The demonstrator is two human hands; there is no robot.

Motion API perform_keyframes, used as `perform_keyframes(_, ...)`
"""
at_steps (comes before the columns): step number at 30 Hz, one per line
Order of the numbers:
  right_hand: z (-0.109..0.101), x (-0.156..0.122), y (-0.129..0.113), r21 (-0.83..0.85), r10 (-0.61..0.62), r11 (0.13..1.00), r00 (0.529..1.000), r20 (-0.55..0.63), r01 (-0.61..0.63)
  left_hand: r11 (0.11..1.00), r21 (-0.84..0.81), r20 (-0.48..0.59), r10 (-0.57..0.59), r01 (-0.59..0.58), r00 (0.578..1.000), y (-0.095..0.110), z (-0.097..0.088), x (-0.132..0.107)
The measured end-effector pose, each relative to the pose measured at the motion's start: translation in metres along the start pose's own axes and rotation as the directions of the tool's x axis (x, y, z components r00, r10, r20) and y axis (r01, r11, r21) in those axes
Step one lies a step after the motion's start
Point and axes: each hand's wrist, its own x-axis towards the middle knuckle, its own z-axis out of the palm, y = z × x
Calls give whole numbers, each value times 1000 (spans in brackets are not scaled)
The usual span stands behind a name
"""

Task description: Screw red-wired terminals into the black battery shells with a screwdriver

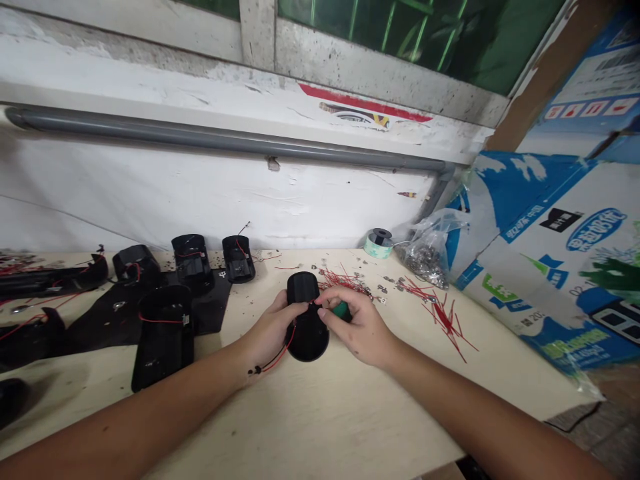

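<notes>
My left hand (270,330) grips a black plastic housing (306,343) from its left side, with the thumb lying across its middle. A red and black wire pair (280,357) hangs from the housing beside my left wrist. My right hand (355,323) is closed in a pinch at the middle of the housing, close to my left thumb. Something small and partly red is at those fingertips, too small to name. A green object (341,311) shows partly behind my right hand. Beyond it lies a pile of short red wires (340,279).
Several black housings with wires stand to the left, such as one nearby (165,347), some on a black mat (213,317). At the back are a tape roll (379,244) and a clear bag of metal pieces (425,257). More red wires (445,320) lie right. A printed carton (550,267) borders the table.
</notes>
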Motion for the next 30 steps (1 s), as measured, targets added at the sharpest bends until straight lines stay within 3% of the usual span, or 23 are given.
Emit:
perform_keyframes(13, 2, 2, 4, -44, -49, 998, 999, 21, 49, 998, 14, 11, -59, 59, 998, 5, 3, -4)
perform_keyframes(23, -1, -2, 2, -167, -71, 983, 996, 53, 79, 998, 16, 15, -65, 65, 998, 4, 3, -5)
perform_keyframes(30, 1, -1, 3, -136, -75, 987, 997, 33, 79, 998, 15, 17, -64, 64, 998, 7, 6, -7)
